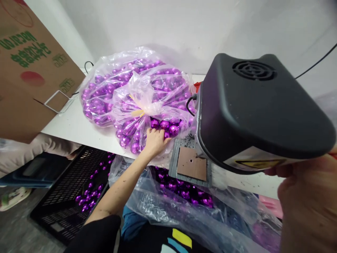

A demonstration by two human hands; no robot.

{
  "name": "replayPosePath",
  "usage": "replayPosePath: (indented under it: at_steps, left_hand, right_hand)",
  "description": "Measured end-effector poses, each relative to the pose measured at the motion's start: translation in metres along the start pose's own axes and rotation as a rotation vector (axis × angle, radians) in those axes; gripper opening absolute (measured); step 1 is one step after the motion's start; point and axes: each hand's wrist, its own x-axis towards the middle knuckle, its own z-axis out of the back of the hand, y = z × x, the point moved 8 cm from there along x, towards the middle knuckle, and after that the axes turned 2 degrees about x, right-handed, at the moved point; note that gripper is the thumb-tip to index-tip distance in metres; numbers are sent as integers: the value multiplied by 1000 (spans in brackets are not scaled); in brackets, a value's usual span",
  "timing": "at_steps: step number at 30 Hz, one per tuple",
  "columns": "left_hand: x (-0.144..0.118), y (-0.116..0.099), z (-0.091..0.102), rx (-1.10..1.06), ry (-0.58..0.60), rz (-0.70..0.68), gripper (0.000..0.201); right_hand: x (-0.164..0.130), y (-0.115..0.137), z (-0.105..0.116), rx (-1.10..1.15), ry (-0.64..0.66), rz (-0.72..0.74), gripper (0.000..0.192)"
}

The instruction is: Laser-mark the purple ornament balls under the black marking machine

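On the white table (79, 130), my left hand (155, 140) reaches into the open plastic bag (142, 102), fingers curled over purple balls (164, 125); my right hand (308, 200) rests beside the black machine (258, 109), grip hidden.

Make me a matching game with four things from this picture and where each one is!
Things:
1. left hand
2. cardboard box
3. black crate
4. brown square plate

Places:
A. under the black machine head
B. on the floor, below the white table, with loose purple balls in it
C. far left, sticking out over the table edge
D. reaching into the open bag of purple balls on the table

Pairs: 1-D, 2-C, 3-B, 4-A
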Motion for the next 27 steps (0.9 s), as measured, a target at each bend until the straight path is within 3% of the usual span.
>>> replayPosePath:
  at_steps: [2,4,5,6,9,12,15,20,27]
  left_hand:
    - [-9,-3,12,-220,-92,-30,43]
    - [-26,-4,26,-602,-165,-20,52]
    - [-35,-5,27,-832,-140,-1,54]
    - [-44,-9,23,-1066,-65,30,55]
    - [-74,-33,-5,-1644,312,169,57]
    - [-98,-51,-29,-1918,502,276,61]
    - [-105,-56,-41,-1944,512,289,49]
    - [-97,-52,-49,-1644,415,264,53]
    - [-79,-56,-38,-1242,142,77,53]
  right_hand:
    - [3,-2,-1,51,-18,-66,26]
    - [8,0,-1,66,-10,-61,31]
    - [12,2,-1,65,2,-50,33]
    - [16,4,-2,63,10,-38,36]
    - [31,2,-8,105,34,-18,39]
    - [46,-4,-15,171,42,36,33]
    - [52,-5,-16,149,-11,152,35]
    - [52,-6,-16,158,-36,198,34]
    - [53,-4,-16,125,-35,234,28]
